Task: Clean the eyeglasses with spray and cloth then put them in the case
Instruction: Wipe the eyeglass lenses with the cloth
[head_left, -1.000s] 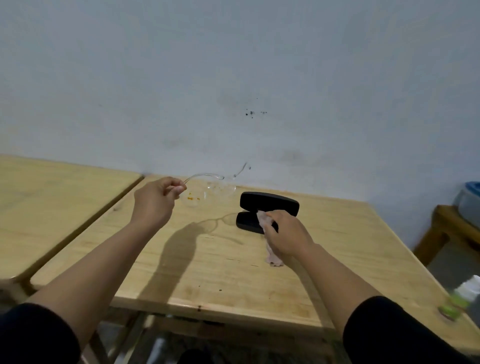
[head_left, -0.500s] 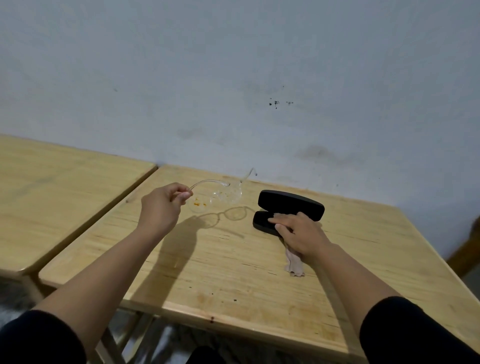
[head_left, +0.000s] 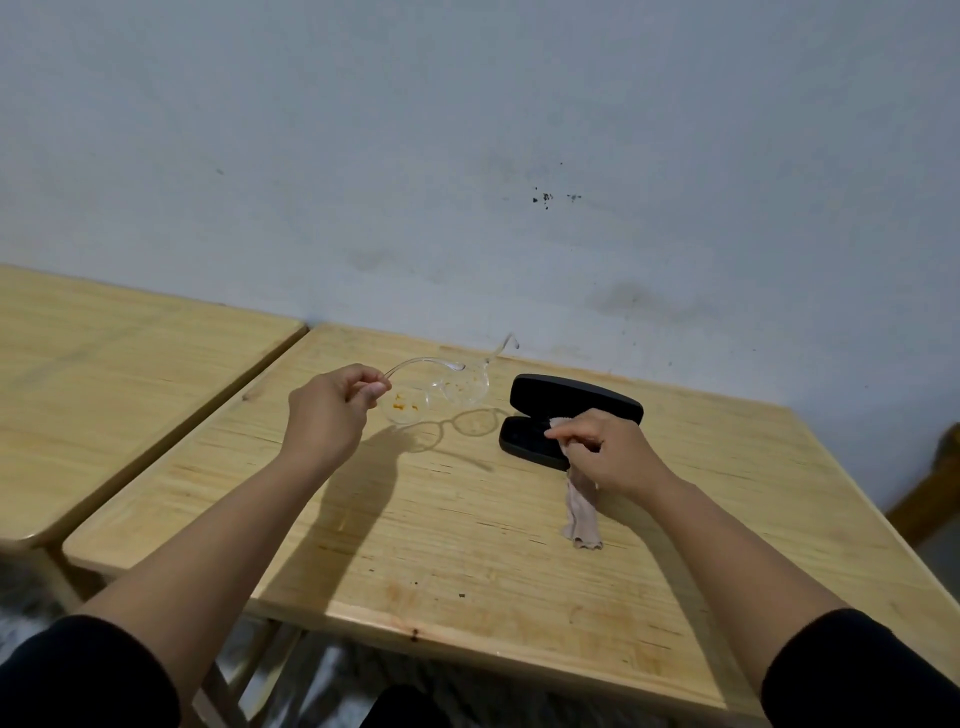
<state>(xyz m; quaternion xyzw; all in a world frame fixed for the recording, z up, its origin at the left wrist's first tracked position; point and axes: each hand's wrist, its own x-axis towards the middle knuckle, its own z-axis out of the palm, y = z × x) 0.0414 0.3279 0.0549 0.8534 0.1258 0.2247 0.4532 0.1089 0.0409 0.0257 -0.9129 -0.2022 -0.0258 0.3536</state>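
Eyeglasses (head_left: 439, 387): clear-framed, lenses smeared with orange specks.

Wall: ahead of me a plain pale grey-blue wall (head_left: 467, 130) fills the upper half, with a small cluster of dark specks (head_left: 545, 198) and faint smudges lower down.
Main table: my light wooden table (head_left: 467, 545) stands against that wall, its grain running across, a few dark marks near the front edge.
Second table: a matching wooden table (head_left: 119, 364) sits just beside it on my left, a narrow gap between the two.
Right edge: a brown wooden piece of furniture (head_left: 935, 493), only partly in view.
Floor: greyish, blurred, glimpsed under the tables.
Light: shadows fall across my tabletop.
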